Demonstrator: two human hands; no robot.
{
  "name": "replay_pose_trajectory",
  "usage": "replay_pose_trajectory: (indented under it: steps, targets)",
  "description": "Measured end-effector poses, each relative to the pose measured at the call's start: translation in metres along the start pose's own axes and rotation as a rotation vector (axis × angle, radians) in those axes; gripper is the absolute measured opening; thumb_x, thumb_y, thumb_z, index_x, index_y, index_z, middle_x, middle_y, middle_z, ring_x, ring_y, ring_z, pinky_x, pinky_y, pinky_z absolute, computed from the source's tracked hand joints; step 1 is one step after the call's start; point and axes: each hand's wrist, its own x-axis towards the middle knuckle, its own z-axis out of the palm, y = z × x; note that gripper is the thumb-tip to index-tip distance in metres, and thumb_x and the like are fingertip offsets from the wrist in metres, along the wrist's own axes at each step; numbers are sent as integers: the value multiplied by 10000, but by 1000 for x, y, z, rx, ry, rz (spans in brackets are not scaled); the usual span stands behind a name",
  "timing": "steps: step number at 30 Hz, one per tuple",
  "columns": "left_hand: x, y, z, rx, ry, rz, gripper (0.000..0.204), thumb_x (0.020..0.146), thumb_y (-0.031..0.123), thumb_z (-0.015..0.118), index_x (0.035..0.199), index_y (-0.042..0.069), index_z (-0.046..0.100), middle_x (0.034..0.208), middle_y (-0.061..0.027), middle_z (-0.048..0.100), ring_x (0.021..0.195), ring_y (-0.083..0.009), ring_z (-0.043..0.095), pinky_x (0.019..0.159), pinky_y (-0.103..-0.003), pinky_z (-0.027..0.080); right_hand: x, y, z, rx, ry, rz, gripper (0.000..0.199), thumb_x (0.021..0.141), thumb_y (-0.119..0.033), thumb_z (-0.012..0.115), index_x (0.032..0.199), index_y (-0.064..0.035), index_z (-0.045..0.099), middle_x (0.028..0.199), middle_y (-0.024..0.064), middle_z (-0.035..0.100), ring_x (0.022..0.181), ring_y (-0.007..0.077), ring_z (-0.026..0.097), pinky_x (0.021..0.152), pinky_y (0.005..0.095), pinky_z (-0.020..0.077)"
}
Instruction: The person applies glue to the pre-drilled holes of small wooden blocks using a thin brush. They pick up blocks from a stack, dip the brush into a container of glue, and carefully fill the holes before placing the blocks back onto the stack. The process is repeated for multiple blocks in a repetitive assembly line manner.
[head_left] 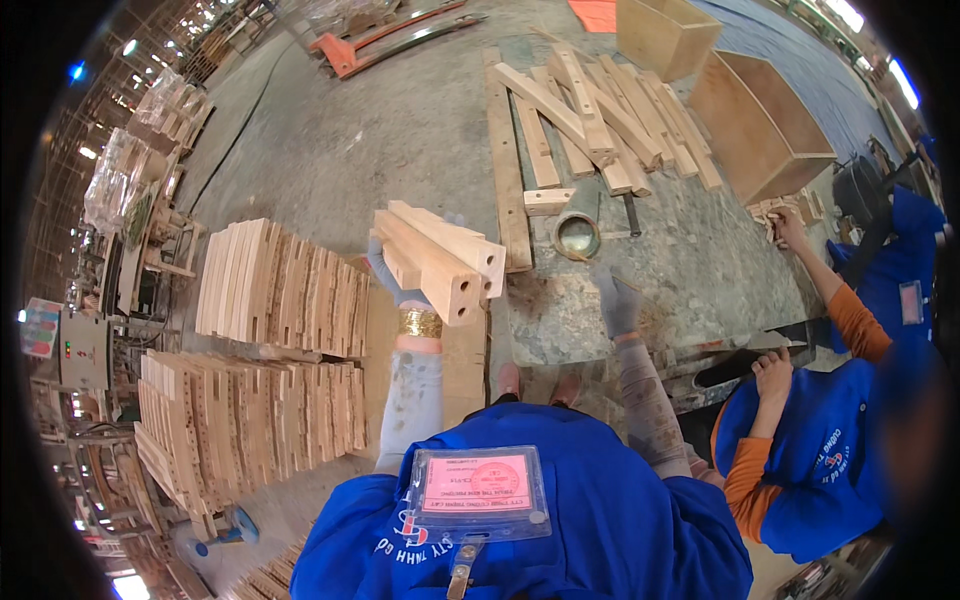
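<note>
Left hand (392,283) grips stacked wooden blocks (440,260); keep them level over the surface's (700,270) near-left corner. Right hand (618,303) open, empty.

A blue work vest is worn over the torso, with pale lettering printed near its lower left. A clear plastic badge holder with a pink card is clipped at the chest, at six o'clock. Both forearms are covered by mottled grey sleeves. The left hand (388,272) and right hand (617,302) are covered by grey knitted gloves. A gold bangle (420,322) is worn at the left wrist.
</note>
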Motion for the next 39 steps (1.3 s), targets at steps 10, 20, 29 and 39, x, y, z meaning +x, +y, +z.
replay_pose_trajectory:
  steps: [10,20,29,39]
  targets:
    - [17,-16,-14,3,76,-53,670,747,621,447,1200,128,453,1160,-186,500,999,-404,515,888,-554,421,-4,14,14,1214,281,549,284,903,-156,499,1111,33,533,1043,106,602,968,178,582,845,303,476]
    - [26,-31,-14,217,273,144,646,769,619,418,1159,109,491,1143,-114,525,992,-325,539,860,-490,447,38,-11,-20,327,288,-57,206,923,-141,484,1022,33,536,842,80,614,717,131,578,639,231,463]
    - [22,-38,3,110,366,142,661,775,581,408,1227,100,405,1163,-141,479,1031,-360,497,873,-516,435,9,-217,-64,418,146,-167,79,798,15,584,853,48,630,782,79,657,704,112,610,645,225,481]
    - [24,-31,-5,138,323,179,633,796,590,380,1225,126,413,1170,-138,467,1043,-366,493,887,-535,429,6,-241,-58,214,117,-409,56,755,31,626,808,43,642,799,92,663,683,134,628,613,231,495]
